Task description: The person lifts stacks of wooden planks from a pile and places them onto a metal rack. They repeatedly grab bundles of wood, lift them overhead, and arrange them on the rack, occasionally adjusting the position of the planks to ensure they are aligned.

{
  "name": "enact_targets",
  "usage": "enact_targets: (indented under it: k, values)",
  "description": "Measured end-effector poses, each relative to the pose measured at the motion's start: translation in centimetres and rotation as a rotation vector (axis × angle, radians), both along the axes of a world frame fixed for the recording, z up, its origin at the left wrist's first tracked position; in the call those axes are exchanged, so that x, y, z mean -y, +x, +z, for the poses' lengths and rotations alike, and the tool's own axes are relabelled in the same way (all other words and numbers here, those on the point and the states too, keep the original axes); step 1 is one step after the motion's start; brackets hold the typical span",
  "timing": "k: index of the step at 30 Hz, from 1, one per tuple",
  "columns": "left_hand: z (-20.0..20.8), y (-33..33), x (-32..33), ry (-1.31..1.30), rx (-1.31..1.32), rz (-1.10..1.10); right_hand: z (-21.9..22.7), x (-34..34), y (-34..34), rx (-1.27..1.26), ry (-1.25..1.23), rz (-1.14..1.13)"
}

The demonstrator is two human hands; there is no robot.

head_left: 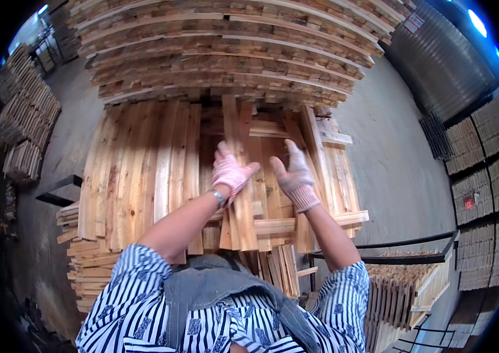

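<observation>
My left hand (pixel 233 174), in a pinkish knit glove with a wristband below it, rests on a pair of narrow wooden planks (pixel 242 220) lying lengthwise. Its fingers are stretched and the thumb stands apart. My right hand (pixel 294 179), gloved in pale knit, hovers or lies just right of these planks, thumb and fingers spread, with nothing in it. Beneath both hands is a layer of boards with gaps, where a wooden crosspiece (pixel 276 226) runs sideways. Left of them, a row of planks (pixel 128 170) lies side by side. Another long plank (pixel 318 156) slants along the right.
A tall stack of boards (pixel 226 56) rises directly beyond the work pile. Black metal frames (pixel 61 191) stand at left and lower right. Bundled wood stacks (pixel 25 129) line the left, strapped bundles (pixel 473 194) the right. A wrapped stack (pixel 441 65) is at the far right.
</observation>
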State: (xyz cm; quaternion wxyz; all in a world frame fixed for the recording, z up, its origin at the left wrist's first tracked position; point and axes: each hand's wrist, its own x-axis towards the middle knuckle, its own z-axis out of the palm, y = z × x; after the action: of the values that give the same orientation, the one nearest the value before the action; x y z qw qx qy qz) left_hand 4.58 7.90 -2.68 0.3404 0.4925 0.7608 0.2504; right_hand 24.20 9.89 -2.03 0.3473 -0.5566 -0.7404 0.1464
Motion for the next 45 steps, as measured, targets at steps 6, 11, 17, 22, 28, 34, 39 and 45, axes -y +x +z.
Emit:
enact_targets:
  k: [6,11,17,22,28,34,39,45]
  values:
    - [2.3,-1.7,0.2,-0.025,-0.026,-0.081,-8.6,-0.3,-9.6,-1.035,-0.908,0.012]
    - [3.4,-7.2,2.0,-0.041,-0.298,-0.118,-4.2,1.5,-12.1,-0.670,-0.859,-0.124]
    - [0.9,-12.0,2.8,-0.064,-0.791,-0.326,-4.1,0.7,-10.2,-0.863,-0.750,0.080]
    - [0.1,-14.0,3.2,0.013,-0.816,-0.396,-1.0,2.8,-11.8,-1.092,-0.972,0.170]
    - [-2.8,-15.1,2.7,0.201,-0.807,-0.386,-6.0,1.0,-19.1,-0.403,-0.877,0.099]
    - [-3.8,-16.5,2.2,0.322,-0.614,-0.306,-1.4,1.9,-20.9,0.050,-0.574,-0.024]
    - [-4.2,-16.6,2.2,0.308,-0.731,-0.378,0.5,0.6,-16.5,0.039,-0.631,0.008]
    - [-2.7,-14.7,2.0,0.181,-0.785,-0.407,-2.1,1.6,-15.7,0.154,-0.570,0.032]
